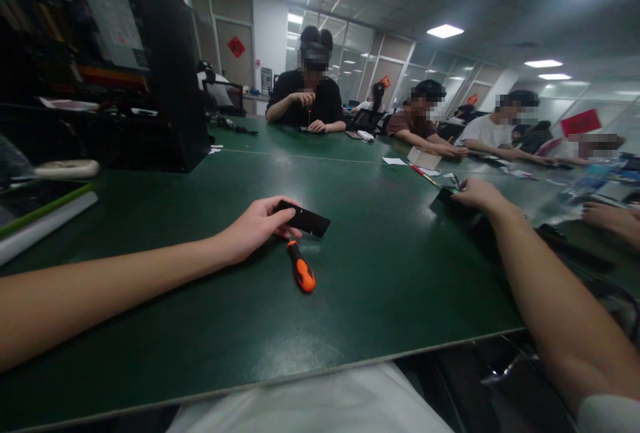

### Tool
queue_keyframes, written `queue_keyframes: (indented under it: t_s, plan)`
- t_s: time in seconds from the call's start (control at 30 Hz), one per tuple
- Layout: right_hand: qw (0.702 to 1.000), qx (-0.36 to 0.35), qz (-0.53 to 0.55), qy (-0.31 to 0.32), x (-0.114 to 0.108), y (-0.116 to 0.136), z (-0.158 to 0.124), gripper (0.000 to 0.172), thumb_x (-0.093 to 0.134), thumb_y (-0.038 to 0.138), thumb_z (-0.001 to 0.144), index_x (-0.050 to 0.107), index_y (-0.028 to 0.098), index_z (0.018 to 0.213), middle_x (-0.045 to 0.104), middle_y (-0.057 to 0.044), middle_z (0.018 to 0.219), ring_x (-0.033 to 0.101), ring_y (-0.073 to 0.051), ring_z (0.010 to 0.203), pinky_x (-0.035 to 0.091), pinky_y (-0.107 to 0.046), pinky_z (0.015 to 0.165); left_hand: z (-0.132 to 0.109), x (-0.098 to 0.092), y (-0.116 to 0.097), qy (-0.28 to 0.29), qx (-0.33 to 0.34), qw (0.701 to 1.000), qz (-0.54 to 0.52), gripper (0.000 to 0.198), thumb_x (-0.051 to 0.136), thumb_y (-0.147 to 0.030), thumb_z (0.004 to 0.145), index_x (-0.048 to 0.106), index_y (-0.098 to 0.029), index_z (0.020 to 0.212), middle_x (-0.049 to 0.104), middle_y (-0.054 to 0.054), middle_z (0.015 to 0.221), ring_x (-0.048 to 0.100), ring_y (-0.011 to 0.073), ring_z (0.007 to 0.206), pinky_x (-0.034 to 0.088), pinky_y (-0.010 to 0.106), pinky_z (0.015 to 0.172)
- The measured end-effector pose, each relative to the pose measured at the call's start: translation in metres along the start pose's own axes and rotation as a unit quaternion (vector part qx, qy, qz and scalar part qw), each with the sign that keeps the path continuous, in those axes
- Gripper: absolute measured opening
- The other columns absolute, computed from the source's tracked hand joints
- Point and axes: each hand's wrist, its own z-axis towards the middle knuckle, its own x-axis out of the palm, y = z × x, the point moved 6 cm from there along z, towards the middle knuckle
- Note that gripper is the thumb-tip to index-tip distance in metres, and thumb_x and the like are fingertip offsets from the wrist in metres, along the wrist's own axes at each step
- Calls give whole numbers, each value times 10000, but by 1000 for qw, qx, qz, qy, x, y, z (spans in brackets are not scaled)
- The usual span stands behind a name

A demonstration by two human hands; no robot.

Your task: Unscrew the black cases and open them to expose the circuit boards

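Observation:
My left hand (257, 228) rests on the green table (370, 273) with its fingers closed round the near end of a flat black phone-like slab (306, 219). Just in front of that hand lies an orange and black screwdriver (301, 266), untouched. My right hand (475, 194) reaches far out to the right, and its fingers are curled on a small black object (445, 198) lying on the table. I cannot make out what that black object is.
A large black box (150, 73) and stacked items stand at the left. Several people sit along the far and right table edges with small parts and papers (423, 158). Another person's hand (613, 218) lies at the right. The table's front edge runs close to my body.

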Motion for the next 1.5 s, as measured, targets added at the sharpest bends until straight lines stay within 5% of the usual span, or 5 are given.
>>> queue_keyframes:
  t_s: [0.4, 0.87, 1.2, 1.3, 1.5]
  plan:
    - [758, -463, 420, 187, 40, 243, -201, 443, 401, 548, 992, 585, 146, 1026, 668, -109, 1152, 639, -145, 964, 515, -300, 864, -1, 2, 0, 70, 73, 992, 79, 238, 665, -337, 899, 751, -205, 1078, 729, 74, 1064, 672, 216, 939, 514, 265, 732]
    - [663, -444, 442, 410, 53, 241, -219, 361, 708, 448, 839, 529, 137, 879, 574, 8, 838, 503, -71, 752, 389, -192, 678, -4, 6, -10, 105, 132, 976, 140, 183, 630, -267, 901, 776, -229, 1004, 699, 61, 1138, 635, 233, 1053, 483, 300, 888]
    - [785, -452, 292, 306, 27, 214, -162, 454, 700, 477, 808, 700, 191, 1160, 705, -58, 1130, 644, -160, 984, 490, -271, 869, -4, -1, -5, 17, 72, 994, 83, 552, 750, -247, 795, 596, -205, 1323, 648, 109, 1264, 664, 239, 1022, 542, 289, 767]
    - [947, -312, 59, 45, -6, 148, -86, 391, 620, 446, 880, 709, 260, 1212, 716, -37, 1119, 651, -154, 967, 472, -256, 869, -4, -2, -6, -7, 64, 993, 96, 525, 722, -264, 813, 575, -173, 1309, 616, 124, 1314, 649, 234, 1038, 542, 271, 731]
    - [992, -64, -104, -22, -26, 13, -10, 298, 622, 318, 913, 688, 102, 1108, 661, -162, 1086, 619, -233, 1057, 486, -395, 919, -3, -3, -4, 1, 67, 991, 113, 450, 709, -295, 829, 605, -162, 1246, 614, 123, 1332, 646, 245, 1065, 533, 296, 777]
